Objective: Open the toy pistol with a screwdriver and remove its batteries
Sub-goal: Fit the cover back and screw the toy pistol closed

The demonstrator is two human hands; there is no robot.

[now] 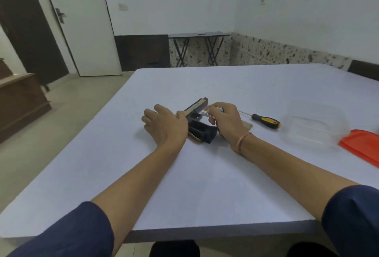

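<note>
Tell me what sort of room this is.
Probably a plain office or workroom rather than a home: a big white worktable, two folding tables stood against the speckled-tile wall, and a white door with a lever handle.

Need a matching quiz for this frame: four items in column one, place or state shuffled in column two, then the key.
1 battery
2 screwdriver
3 toy pistol
4 orange lid

A lies between the right hand and the clear container
B at the frame's right edge
C pinched in the right hand's fingers
D touched by the left hand

Pairs: 1-C, 2-A, 3-D, 4-B
</note>
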